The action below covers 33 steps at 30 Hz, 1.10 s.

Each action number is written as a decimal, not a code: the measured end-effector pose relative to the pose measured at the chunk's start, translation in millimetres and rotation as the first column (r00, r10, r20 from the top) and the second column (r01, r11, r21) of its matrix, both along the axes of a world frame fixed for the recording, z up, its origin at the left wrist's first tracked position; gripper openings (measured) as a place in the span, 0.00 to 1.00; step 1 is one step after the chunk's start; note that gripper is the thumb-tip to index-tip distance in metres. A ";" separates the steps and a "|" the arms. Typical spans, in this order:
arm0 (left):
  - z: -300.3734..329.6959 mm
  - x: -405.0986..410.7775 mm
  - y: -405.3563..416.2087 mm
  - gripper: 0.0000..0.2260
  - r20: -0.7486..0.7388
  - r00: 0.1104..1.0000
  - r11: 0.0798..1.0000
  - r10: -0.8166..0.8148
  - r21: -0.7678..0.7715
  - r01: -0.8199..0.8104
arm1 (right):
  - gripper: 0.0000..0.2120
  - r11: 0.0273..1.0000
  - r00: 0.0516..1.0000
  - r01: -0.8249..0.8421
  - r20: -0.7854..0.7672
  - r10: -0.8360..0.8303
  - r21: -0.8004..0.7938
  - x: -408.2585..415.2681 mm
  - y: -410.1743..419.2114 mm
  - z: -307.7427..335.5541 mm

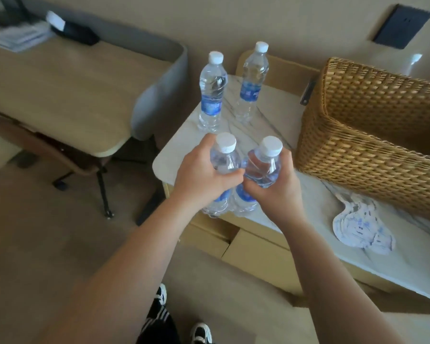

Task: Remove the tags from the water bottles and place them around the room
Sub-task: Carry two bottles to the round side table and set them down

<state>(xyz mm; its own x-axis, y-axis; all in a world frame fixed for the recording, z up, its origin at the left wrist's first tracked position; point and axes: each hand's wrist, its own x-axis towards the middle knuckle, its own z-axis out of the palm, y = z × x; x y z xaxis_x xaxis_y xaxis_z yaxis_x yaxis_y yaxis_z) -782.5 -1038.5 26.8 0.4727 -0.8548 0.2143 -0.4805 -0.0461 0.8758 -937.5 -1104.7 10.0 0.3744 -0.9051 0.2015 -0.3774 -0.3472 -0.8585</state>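
My left hand grips 1 water bottle, right hand grips another, both over marble counter edge. 2 bottles stand behind. Removed tags piled beside wicker basket. Judgement: tagging done, placement pending.

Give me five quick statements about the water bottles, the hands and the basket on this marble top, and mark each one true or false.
1. Each hand grips one bottle. True: the left hand holds the left bottle, the right hand holds the right bottle.
2. Two more bottles stand upright farther back. True: the back-left bottle and the back-right bottle stand on the marble top.
3. The wicker basket sits on the floor. False: it is on the marble top.
4. The held bottles have no caps. False: both have white caps.
5. All bottles lie inside the basket. False: none is seen in it.
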 end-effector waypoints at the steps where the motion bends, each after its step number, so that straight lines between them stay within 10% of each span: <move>1: 0.0 4.3 9.4 0.23 -0.012 0.998 0.998 0.063 -0.013 -0.063 | 0.31 0.999 0.999 -0.040 -0.002 0.040 -0.004 7.6 1.7 -0.5; 16: -14.9 108.4 238.6 0.21 0.002 0.682 0.680 0.731 0.083 -0.729 | 0.35 0.717 0.718 -0.695 -0.007 0.696 0.046 203.8 145.8 -17.3; 33: -48.0 133.8 574.9 0.18 -0.060 -0.119 -0.105 0.991 0.193 -0.976 | 0.34 0.078 0.082 -0.988 0.030 0.996 0.137 348.4 471.1 -32.7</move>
